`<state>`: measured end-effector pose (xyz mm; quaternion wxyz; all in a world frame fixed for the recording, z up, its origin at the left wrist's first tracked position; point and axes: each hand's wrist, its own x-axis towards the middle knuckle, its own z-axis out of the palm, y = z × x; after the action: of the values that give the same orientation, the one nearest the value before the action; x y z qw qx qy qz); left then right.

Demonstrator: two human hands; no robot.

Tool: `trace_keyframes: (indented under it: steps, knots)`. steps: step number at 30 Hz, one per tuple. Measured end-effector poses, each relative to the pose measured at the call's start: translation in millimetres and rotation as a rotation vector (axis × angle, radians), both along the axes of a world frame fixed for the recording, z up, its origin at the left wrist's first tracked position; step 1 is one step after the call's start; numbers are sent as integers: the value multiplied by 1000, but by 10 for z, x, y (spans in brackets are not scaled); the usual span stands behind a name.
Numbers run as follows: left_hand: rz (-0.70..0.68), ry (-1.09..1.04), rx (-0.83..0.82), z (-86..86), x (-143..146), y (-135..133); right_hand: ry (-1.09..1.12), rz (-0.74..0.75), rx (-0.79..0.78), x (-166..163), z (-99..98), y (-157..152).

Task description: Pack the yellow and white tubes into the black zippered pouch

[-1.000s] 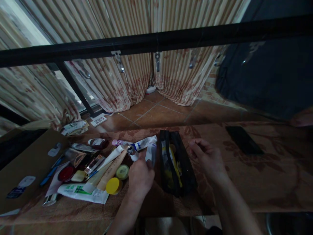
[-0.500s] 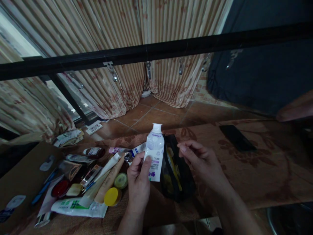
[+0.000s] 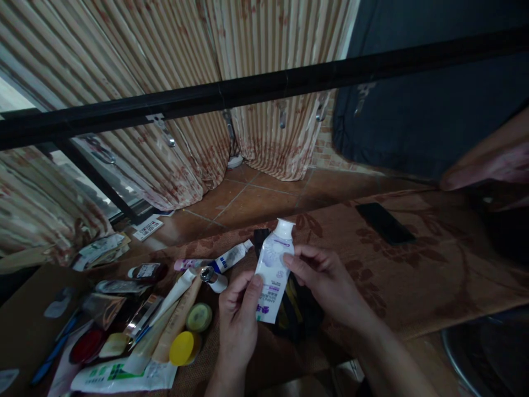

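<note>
Holding 1 white tube (image 3: 270, 286) up in the air with 2 hands. Standing it cap up, with the long way running from the flat end near 6 o'clock to the white cap (image 3: 285, 226) a bit past 12 o'clock.

Left hand (image 3: 238, 314) at 8 o'clock from the middle of the tube. Pinching the left edge low down, thumb on the front, other fingers tucked behind, with just the thin tube filling the gap.

Right hand (image 3: 326, 278) at 3 o'clock, set higher up. Pinching the right edge below the neck, thumb tip on the front. Too hidden at the back to tell how tight. Nearer to the cap than the left hand.

Just below the tube, peeking out at 5 o'clock: 1 dark bag (image 3: 300, 320), partly covered by the tube and right hand, with a bit of yellow showing. Lying with its long way from 11 o'clock to 5 o'clock, so at a slant to the tube.

Past the left hand, at 9 o'clock: 1 small bottle with a silver top (image 3: 214, 279). At 8 o'clock: 1 jar with a yellow lid (image 3: 184, 348). Well apart, at 2 o'clock: 1 black phone (image 3: 386, 223), flat on the brown cloth (image 3: 442, 270).
</note>
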<state>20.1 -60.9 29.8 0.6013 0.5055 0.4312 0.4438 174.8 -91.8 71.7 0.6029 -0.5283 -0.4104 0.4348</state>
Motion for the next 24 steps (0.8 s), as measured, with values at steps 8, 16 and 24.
trace_keyframes:
  steps: [8,16,24]
  knots:
    - [-15,37,6,32,-15,-4,73,4,29,-6,-42,2]
    - [-37,35,6,40,-46,-4,17,19,37,4,3,-7]
    - [-90,55,58,-1,-89,-9,41,41,90,29,-37,-27]
